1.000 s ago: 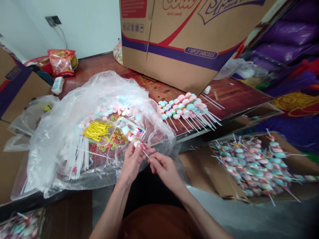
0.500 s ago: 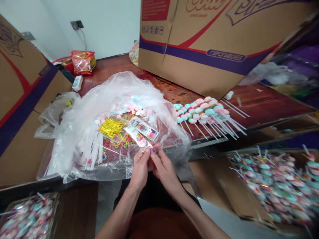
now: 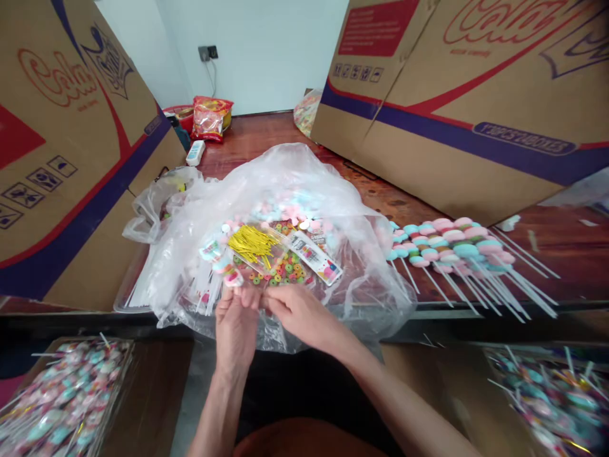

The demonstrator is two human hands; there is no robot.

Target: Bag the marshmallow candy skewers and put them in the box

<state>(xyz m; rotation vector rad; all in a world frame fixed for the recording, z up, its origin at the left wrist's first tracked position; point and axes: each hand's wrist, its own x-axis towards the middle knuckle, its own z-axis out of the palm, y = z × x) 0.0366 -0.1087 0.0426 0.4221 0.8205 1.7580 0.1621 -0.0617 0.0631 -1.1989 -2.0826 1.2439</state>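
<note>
Pinching candy skewer [image 3: 223, 266] | left hand [image 3: 236, 324] | right hand [image 3: 297, 311] (over plastic bag [image 3: 295, 184])

Two bare forearms, no sleeves, rings or watch; left hand [image 3: 236, 327] and right hand [image 3: 297, 312] ungloved. Rust-orange garment at the lap.

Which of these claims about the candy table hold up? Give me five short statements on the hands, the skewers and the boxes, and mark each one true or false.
1. Both hands meet at a wrapped candy skewer by the near edge of the clear plastic bag. True.
2. The left hand rests flat on the table, apart from the right hand. False: it is raised, fingertips beside the right hand's.
3. A row of marshmallow skewers lies on the wooden table, right of the bag. True.
4. The bundle of twist ties is blue. False: it is yellow.
5. Printed cardboard boxes stand on both sides. True.
</note>
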